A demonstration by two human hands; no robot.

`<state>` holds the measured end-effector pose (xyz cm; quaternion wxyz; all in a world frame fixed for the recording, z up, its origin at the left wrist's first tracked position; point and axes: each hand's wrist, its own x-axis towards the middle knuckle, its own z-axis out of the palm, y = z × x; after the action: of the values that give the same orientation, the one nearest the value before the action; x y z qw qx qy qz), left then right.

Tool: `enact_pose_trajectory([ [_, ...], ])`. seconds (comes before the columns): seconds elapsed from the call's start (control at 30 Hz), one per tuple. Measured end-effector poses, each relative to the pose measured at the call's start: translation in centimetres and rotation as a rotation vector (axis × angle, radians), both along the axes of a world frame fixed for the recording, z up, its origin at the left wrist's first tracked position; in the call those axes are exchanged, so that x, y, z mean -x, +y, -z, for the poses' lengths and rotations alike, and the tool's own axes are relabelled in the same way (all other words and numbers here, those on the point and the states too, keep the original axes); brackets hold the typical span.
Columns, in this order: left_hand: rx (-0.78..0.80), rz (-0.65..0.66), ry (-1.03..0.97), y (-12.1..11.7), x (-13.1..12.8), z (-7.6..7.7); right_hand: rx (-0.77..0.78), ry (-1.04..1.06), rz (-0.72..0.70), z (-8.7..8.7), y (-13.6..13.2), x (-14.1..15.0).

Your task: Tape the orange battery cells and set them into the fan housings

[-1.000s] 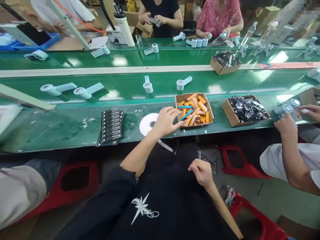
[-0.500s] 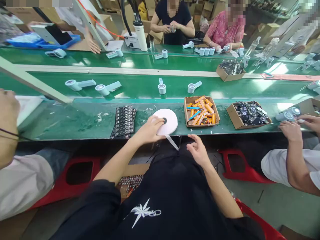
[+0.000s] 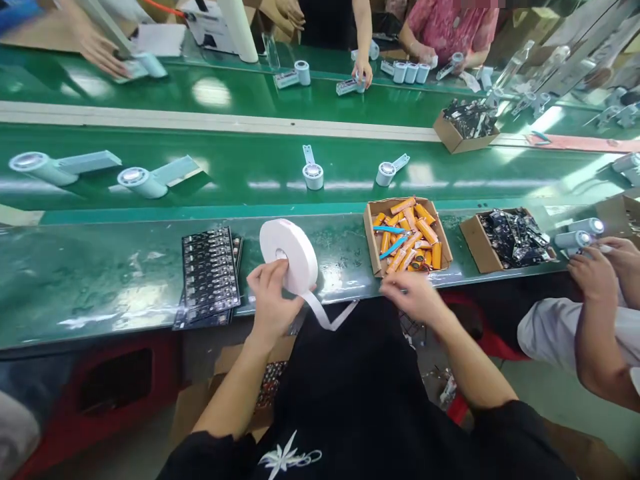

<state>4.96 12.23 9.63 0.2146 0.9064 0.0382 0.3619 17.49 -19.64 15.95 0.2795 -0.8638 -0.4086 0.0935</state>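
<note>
My left hand (image 3: pixel 274 297) grips a roll of white tape (image 3: pixel 295 250), tilted up above the near edge of the green bench. A loose tape end (image 3: pixel 323 319) hangs from the roll, bends and stretches right over my lap. My right hand (image 3: pixel 413 297) is at the bench edge by the near side of a cardboard box (image 3: pixel 371 250). Its fingers are drawn together, and I cannot make out anything in them. Orange wrapped cells (image 3: pixel 427 232) fill that box, with blue-handled pliers (image 3: pixel 393 245) lying on top. Left of the roll is a stack of black circuit boards (image 3: pixel 213 270).
Pale blue handheld fans (image 3: pixel 313 175) lie along the green conveyor (image 3: pixel 240 160). A box of dark parts (image 3: pixel 480 247) stands to the right, near a co-worker's hands (image 3: pixel 595 270). Across the line, another person's hand (image 3: pixel 363 72) touches a fan. A carton (image 3: pixel 195 407) sits below the bench.
My left hand has lifted and tilted the tape roll. The right hand, earlier with fingers spread, has drawn them together near the box of cells. The view has shifted, and a co-worker opposite has reached out.
</note>
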Motion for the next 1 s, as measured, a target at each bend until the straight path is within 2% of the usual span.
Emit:
enact_pose_trajectory([
  [0.07,-0.013,0.029,-0.006,-0.8,-0.1,0.4,0.057,-0.2,0.206,-1.6,-1.3,-3.1],
  [0.1,-0.01,0.058,0.001,-1.2,-0.2,0.4,0.134,-0.275,0.236,-2.2,-1.8,-4.4],
  [0.17,0.002,0.116,0.02,-2.0,-0.5,0.3,0.313,-0.329,0.2,-2.6,-2.2,-6.0],
  [0.23,0.019,0.159,0.038,-2.6,-0.7,0.1,0.394,-0.295,0.175,-2.3,-2.1,-6.6],
  [0.3,0.032,0.182,0.05,-3.1,-0.8,-0.1,0.311,-0.226,0.171,-1.6,-1.9,-6.5],
  [0.4,0.027,0.199,0.059,-3.3,-0.6,-0.3,0.068,-0.073,0.113,-1.0,-1.5,-5.9],
  [0.47,0.014,0.212,0.057,-3.3,-0.4,-0.4,-0.06,0.05,0.125,-1.0,-1.3,-5.6],
  [0.6,-0.039,0.269,0.069,-3.5,-0.1,-1.1,-0.473,0.283,0.317,-1.8,-0.9,-5.1],
  [0.7,-0.085,0.311,0.089,-3.9,0.1,-1.9,-0.701,0.455,0.311,-3.2,-0.7,-4.4],
  [0.77,-0.108,0.329,0.089,-4.1,0.1,-2.4,-0.713,0.55,0.267,-4.3,-0.4,-3.7],
  [0.87,-0.154,0.365,0.075,-4.4,0.2,-3.3,-0.619,0.599,0.253,-5.6,-0.2,-2.5],
  [1.0,-0.241,0.381,0.08,-4.4,0.2,-4.2,-0.408,0.45,0.284,-6.3,-0.2,-1.5],
])
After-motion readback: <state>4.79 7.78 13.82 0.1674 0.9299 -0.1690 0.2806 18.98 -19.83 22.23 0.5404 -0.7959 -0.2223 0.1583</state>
